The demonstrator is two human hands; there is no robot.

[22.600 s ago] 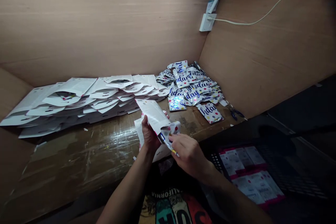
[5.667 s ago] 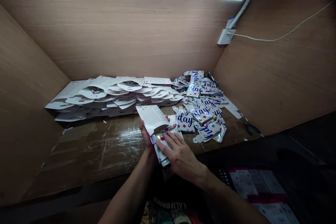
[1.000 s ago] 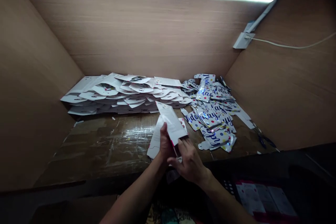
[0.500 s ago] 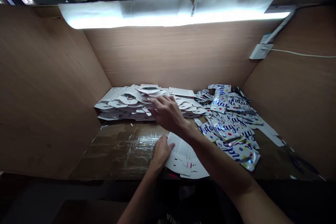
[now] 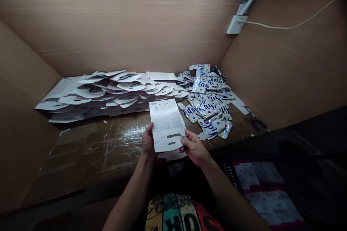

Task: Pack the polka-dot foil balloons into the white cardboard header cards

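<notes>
Two hands up, both on one white printed card: your left hand (image 5: 148, 141) and your right hand (image 5: 194, 148). The card (image 5: 166, 124) is held upright-ish, slightly tilted, just above the front edge of the table, barcode end away from you, hang-tab end toward you.

Left fingers are curled closed around the card's left edge. Right fingers are closed on its lower right edge. Each hand has a firm grip, with only a narrow gap between them, spanned by the card. A second white card (image 5: 172, 155) sits just below the first, by your right hand; you can't tell if either hand is touching it.

Behind: one long stack of white cards (image 5: 108, 92), far too many to count, fanned and overlapping, its front edge near the held card's far end. Right of it, one heap of foil pieces with blue lettering and coloured dots (image 5: 208, 108), also uncountable, just beside the card's right edge.

One pair of scissors (image 5: 254, 122) lies at the table's far right corner. The taped cardboard tabletop (image 5: 89, 148) gives its widest gap left of your hands. Past the front right edge, one dark crate (image 5: 262, 184) holds at least four packs, lower than the tabletop.
</notes>
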